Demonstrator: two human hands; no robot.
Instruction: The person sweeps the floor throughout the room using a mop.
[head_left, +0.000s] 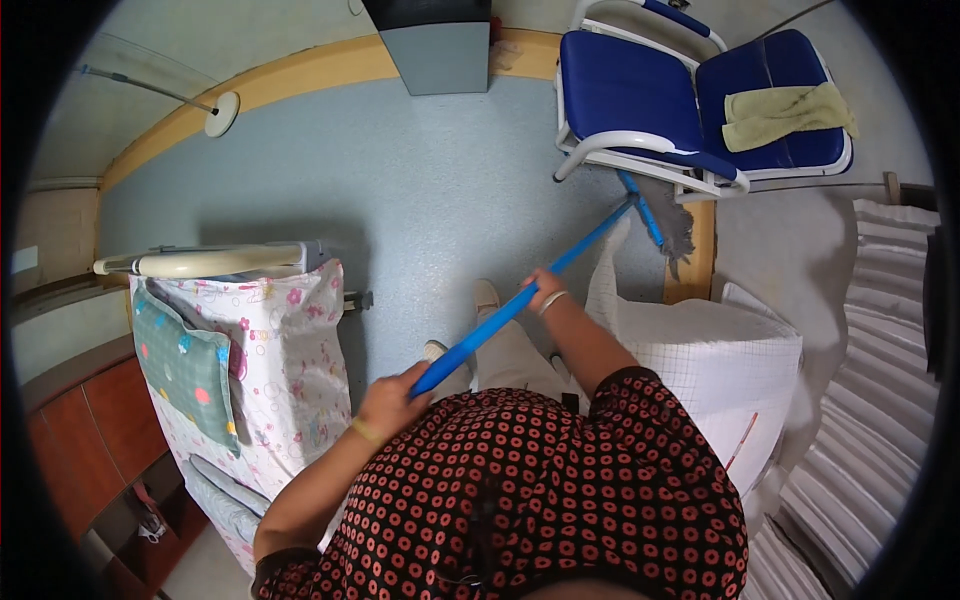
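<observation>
A dust mop with a long blue handle [485,331] slants across in front of me, from lower left to upper right. Its blue frame and grey fringed head [676,228] lie on the floor by the wall, partly beneath a blue padded chair. My left hand [391,399] is closed round the handle's near end, close to my waist. Farther along, my right hand [544,288] grips the shaft, a pale band on its wrist. Both forearms reach forward, and my shoes show just past the handle.
The blue chair [640,85] with white armrests has a yellow-green towel [785,115] on it. At left stands a bed with flowered sheet [290,350] and green pillow [190,370]. A white-sheeted bed [710,360] is close at right. A grey bin-like box [435,60] stands against the far wall.
</observation>
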